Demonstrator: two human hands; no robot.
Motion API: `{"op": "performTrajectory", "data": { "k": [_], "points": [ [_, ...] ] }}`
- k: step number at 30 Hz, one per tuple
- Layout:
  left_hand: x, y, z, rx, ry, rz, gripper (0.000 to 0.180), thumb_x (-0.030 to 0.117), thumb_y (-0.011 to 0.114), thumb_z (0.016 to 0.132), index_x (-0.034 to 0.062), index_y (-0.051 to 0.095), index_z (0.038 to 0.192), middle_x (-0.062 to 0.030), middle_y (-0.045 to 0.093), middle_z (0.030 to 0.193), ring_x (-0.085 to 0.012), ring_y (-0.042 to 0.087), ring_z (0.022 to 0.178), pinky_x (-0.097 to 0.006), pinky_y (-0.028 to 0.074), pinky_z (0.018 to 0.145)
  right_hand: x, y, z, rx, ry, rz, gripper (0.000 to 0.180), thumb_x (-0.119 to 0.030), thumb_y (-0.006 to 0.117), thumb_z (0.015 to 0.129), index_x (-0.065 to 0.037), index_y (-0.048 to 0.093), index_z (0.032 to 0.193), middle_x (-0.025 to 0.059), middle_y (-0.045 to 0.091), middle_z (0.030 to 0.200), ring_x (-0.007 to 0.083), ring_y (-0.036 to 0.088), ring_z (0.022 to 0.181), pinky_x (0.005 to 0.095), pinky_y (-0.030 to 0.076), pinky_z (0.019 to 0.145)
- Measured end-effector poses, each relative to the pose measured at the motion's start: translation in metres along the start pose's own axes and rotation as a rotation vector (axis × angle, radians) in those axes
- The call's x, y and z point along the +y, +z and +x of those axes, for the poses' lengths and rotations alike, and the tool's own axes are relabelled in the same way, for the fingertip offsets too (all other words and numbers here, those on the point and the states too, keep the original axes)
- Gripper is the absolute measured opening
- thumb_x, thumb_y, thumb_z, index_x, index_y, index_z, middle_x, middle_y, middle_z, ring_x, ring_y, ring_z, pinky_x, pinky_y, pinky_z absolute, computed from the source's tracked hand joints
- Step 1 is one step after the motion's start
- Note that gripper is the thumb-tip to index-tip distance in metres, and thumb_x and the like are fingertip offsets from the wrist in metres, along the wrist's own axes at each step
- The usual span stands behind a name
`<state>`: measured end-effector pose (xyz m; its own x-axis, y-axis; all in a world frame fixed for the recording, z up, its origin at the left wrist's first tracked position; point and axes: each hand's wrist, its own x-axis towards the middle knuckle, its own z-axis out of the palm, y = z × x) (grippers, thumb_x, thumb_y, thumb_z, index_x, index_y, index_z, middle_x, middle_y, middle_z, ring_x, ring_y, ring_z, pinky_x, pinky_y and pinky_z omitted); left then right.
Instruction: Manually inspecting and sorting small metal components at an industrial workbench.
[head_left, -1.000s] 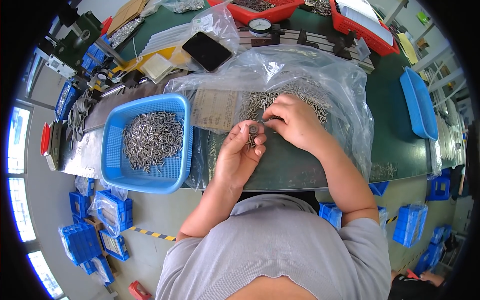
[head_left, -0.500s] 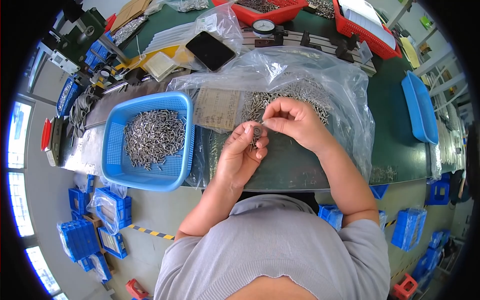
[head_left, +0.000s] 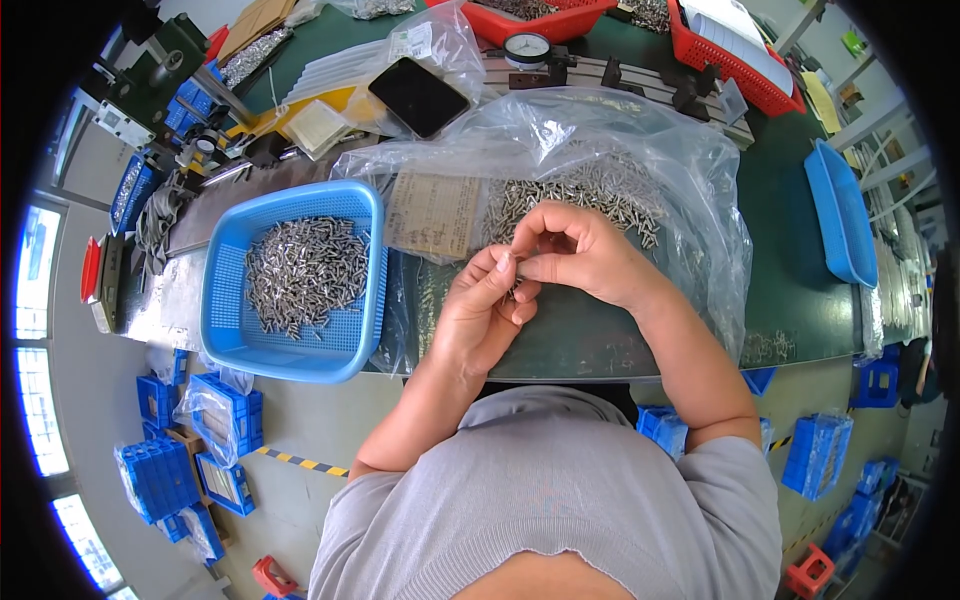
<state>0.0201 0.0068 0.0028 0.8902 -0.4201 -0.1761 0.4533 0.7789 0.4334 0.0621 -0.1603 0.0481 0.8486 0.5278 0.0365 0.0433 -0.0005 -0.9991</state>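
Note:
Both hands meet over the near edge of the bench. My left hand (head_left: 486, 303) is closed, its fingers curled round a small round grey metal part, now mostly covered by fingers; thin dark metal bits show below it. My right hand (head_left: 575, 258) pinches thumb and forefinger together right at that part; whatever lies in the pinch is too small to make out. Just beyond the hands, a heap of small metal pins (head_left: 625, 205) lies in and on a clear plastic bag (head_left: 705, 225). To the left stands a blue basket (head_left: 372, 290) holding many similar pins (head_left: 305, 270).
A written-on cardboard piece (head_left: 432, 213) lies between basket and heap. Farther back are a black phone (head_left: 418, 97), a dial gauge (head_left: 527, 50) on a metal rail, and red baskets (head_left: 735, 70). A blue tray (head_left: 838, 215) sits at the bench's right edge.
My right hand has moved slightly left and closed in against my left fingertips, covering the round part that showed before. My left hand stays nearly in place.

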Motion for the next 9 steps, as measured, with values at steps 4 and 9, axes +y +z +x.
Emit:
{"op": "performTrajectory", "data": {
  "k": [4,9],
  "points": [
    [0.001,-0.0045,0.001,-0.053,-0.041,0.049,0.014,0.021,0.061,0.09,0.0077,0.059,0.092,-0.0003,0.055,0.082,-0.0105,0.047,0.068,-0.022,0.037,0.053,-0.0004,-0.0045,0.0014,-0.025,-0.077,-0.211,0.012,-0.005,0.071,0.074,-0.005,0.062,0.081,-0.0021,0.055,0.083,0.0082,0.051,0.075,0.0247,0.042,0.069],
    [0.0029,0.0036,-0.0004,-0.01,-0.086,0.02,0.016,0.024,0.061,0.09,0.008,0.058,0.092,-0.0004,0.054,0.08,-0.0109,0.047,0.067,-0.022,0.036,0.052,-0.0005,-0.0058,0.0001,0.014,-0.237,-0.405,0.013,-0.004,0.071,0.071,-0.007,0.062,0.081,0.001,0.057,0.084,0.0168,0.054,0.081,0.0275,0.043,0.074]
  ]
}}
